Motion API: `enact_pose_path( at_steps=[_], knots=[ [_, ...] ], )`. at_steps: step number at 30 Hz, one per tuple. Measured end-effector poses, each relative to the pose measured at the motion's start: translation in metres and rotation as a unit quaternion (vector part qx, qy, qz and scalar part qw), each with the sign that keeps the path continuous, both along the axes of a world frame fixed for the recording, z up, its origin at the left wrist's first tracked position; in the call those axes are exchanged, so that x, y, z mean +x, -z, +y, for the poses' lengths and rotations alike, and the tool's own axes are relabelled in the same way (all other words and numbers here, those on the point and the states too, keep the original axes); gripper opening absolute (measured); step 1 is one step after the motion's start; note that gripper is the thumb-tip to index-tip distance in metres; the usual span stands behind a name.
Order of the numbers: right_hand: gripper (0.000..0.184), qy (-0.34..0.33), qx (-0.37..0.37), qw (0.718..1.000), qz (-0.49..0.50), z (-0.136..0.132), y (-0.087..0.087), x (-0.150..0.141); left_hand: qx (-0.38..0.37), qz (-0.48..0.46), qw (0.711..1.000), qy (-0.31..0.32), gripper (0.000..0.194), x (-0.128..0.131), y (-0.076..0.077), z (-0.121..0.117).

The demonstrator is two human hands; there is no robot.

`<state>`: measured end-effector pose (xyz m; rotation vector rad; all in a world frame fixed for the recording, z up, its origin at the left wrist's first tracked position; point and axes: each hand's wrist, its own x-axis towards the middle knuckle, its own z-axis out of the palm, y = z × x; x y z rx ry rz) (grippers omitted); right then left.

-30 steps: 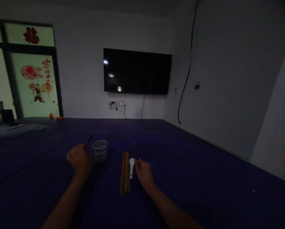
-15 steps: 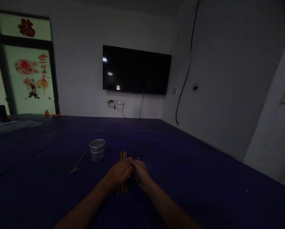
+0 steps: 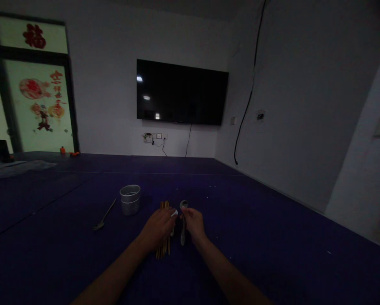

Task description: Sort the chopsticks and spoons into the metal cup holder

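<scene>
My right hand (image 3: 194, 223) is closed on a spoon (image 3: 183, 204), whose round bowl points away from me and whose handle runs back toward me. Close beside it, my left hand (image 3: 158, 228) is closed on a white, spoon-like thing (image 3: 174, 213), mostly hidden by the fingers. Under and beside the left hand lies a bundle of chopsticks (image 3: 163, 253), their far ends showing beyond the knuckles. A grey metal cup (image 3: 130, 202) stands upright to the left of the hands. Farther left, another spoon (image 3: 104, 218) lies slantwise on the purple surface.
The purple surface (image 3: 272, 254) carries several small white specks around the right side. A wall-mounted television (image 3: 182, 93) and a hanging black cable (image 3: 250, 95) are beyond. Orange objects (image 3: 74, 153) and a crumpled sheet (image 3: 21, 168) lie at the far left.
My hands have drawn slightly apart. The spoon in the right hand now shows clearly, and the white thing in my left fingers has come into sight. Cup and chopsticks stay put.
</scene>
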<state>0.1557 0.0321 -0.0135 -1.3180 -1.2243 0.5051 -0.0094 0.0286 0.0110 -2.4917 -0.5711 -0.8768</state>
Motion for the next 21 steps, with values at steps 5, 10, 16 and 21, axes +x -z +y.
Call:
enact_pose_path(
  at_steps=[5,10,16,21],
  knots=[
    [0.044,0.020,-0.002,0.997,-0.072,0.0058,0.0061,0.0070,-0.124,0.031,0.990,-0.060,0.035,-0.0023,0.0063,0.0018],
    [0.039,0.050,0.001,0.989,-0.140,0.0067,0.0068,0.0084,-0.216,0.057,0.973,-0.062,0.040,-0.0042,0.0096,0.0023],
    [0.036,0.080,-0.012,0.977,-0.197,0.0075,0.0061,0.0096,-0.253,0.071,0.963,-0.059,0.041,-0.0032,0.0076,0.0022],
    [0.031,0.095,-0.023,0.970,-0.224,0.0043,0.0023,0.0048,-0.262,0.066,0.961,-0.064,0.044,-0.0035,0.0102,0.0027]
  ],
)
